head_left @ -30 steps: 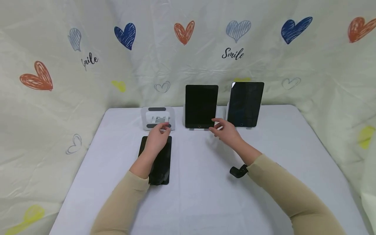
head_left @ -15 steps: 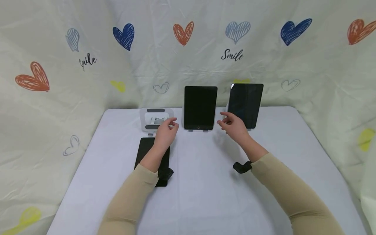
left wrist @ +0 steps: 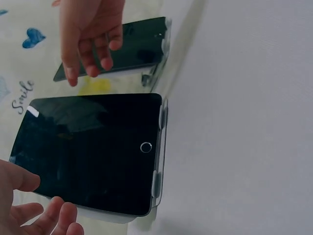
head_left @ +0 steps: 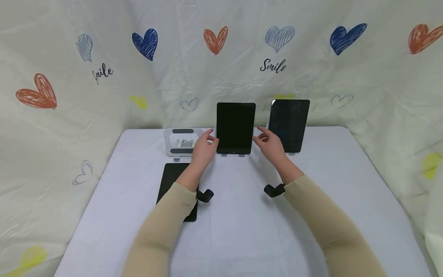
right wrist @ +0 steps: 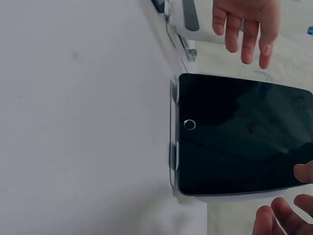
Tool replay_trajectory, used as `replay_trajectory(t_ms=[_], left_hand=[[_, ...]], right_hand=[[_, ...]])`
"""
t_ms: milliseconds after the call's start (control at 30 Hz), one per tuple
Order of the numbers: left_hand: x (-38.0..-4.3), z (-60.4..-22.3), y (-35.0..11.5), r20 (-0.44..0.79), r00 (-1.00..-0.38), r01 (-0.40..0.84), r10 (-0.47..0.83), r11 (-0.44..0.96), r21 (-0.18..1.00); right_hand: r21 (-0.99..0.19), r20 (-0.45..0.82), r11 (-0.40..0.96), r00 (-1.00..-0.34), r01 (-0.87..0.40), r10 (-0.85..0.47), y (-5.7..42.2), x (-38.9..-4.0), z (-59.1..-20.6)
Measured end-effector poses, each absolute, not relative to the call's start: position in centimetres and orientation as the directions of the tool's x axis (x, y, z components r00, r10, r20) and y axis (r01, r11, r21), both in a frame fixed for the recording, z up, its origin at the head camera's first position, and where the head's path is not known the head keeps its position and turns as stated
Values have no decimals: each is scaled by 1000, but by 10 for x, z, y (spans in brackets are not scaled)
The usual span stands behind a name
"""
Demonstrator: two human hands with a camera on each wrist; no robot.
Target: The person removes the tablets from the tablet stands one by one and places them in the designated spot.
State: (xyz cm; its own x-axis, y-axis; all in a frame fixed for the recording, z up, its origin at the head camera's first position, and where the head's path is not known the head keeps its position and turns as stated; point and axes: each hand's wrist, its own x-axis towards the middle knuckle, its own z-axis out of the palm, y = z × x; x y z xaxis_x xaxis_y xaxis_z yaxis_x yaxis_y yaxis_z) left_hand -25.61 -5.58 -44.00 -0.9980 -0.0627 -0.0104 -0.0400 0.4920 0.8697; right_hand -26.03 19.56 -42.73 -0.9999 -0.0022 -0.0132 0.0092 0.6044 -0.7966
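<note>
A black tablet (head_left: 236, 129) leans upright on a white stand between my two hands. My left hand (head_left: 205, 150) is by its left edge; in the left wrist view the thumb (left wrist: 27, 180) overlaps the screen, the other fingers lying just outside the edge. On the opposite side is my right hand (head_left: 271, 146), its thumb (right wrist: 304, 172) over the screen and its loosely bent fingers beside the edge. I cannot tell whether either thumb touches the glass. Neither hand is closed round the tablet.
A second tablet (head_left: 289, 125) leans on a stand at the right. To the left stands a bare white stand (head_left: 182, 141), and in front of it a third tablet (head_left: 172, 179) lies flat, partly under my left arm. A heart-printed cloth (head_left: 242, 77) hangs behind the white table (head_left: 242, 231).
My left hand has moved right, from in front of the bare stand to the middle tablet's left edge. The right hand drew back to the right, then returned to the tablet's right edge.
</note>
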Motion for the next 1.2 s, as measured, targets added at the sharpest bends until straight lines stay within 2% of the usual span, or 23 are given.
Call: replay_trajectory(t_ms=[333, 867, 1200], left_hand=[[-272, -432, -48, 57, -996, 11, -73, 520, 854], [-278, -433, -46, 90, -995, 47, -45, 580, 813], [-275, -438, -48, 202, -978, 131, -49, 611, 781]], right_hand=[[-826, 10, 563, -999, 19, 49, 181, -275, -423], [-783, 60, 622, -996, -7, 63, 175, -278, -426], [-764, 136, 642, -988, -61, 68, 175, -271, -430]])
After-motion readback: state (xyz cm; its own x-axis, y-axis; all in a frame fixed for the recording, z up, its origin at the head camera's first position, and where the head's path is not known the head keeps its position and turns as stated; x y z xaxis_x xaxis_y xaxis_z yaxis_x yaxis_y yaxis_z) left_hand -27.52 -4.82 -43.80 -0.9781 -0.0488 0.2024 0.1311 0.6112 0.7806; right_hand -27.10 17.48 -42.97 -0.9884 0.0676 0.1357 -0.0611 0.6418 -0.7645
